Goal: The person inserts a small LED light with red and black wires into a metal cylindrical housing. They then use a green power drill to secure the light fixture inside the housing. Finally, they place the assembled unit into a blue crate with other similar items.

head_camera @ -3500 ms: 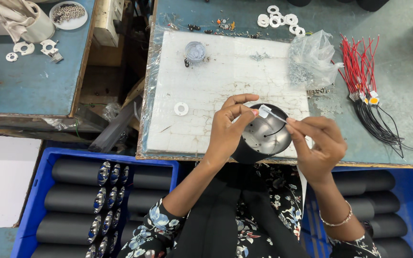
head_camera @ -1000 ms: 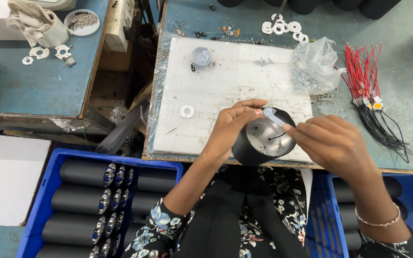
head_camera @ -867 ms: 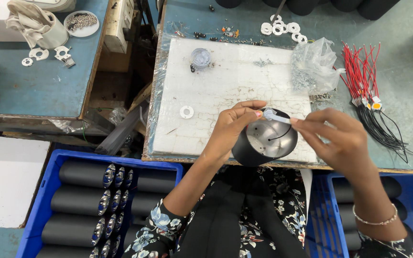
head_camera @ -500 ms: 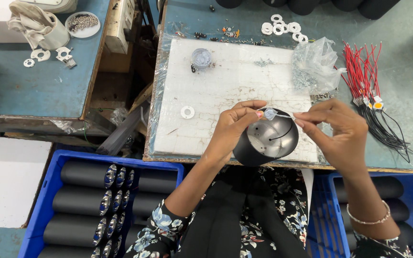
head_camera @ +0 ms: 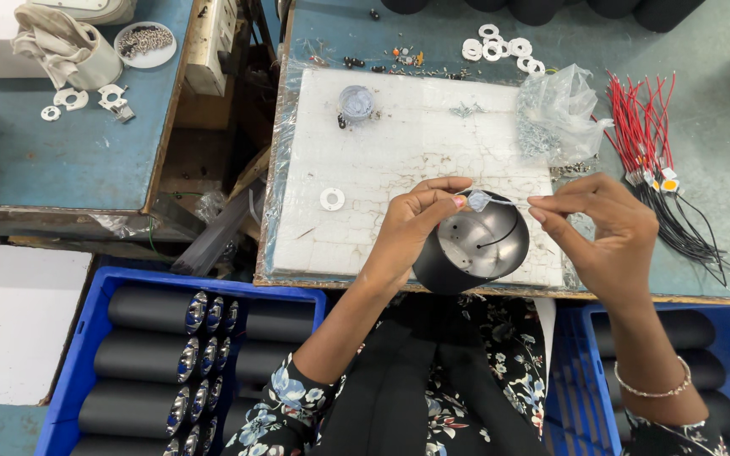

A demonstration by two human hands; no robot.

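A black cylindrical housing (head_camera: 472, 251) with a shiny metal interior sits at the near edge of the desk (head_camera: 720, 177), tilted so that its open end faces up toward the camera, partly overhanging the white foam pad (head_camera: 399, 160) that covers the middle of the desk. The left hand (head_camera: 411, 224) grips the housing's left rim, and its thumb and forefinger pinch a small clear piece (head_camera: 477, 200) just above the opening. The right hand (head_camera: 606, 232) is on the right side of the housing, thumb and forefinger pressed together on a thin white wire (head_camera: 509, 202) that runs to the clear piece; the other fingers are curled. A dark wire lies curved inside the housing. On the foam pad, a white washer (head_camera: 332, 199) lies to the left of the left hand, and a small round clear container (head_camera: 356, 103) stands near the far edge of the pad. A crumpled clear plastic bag (head_camera: 555, 110) of small metal parts rests at the far right corner of the pad. More white rings (head_camera: 500, 49) lie along the far edge of the desk. A bundle of red and black wires (head_camera: 661, 169) lies toward the right edge. Below the near edge, a blue crate (head_camera: 86, 355) on the left holds rows of black cylinders (head_camera: 141, 355).
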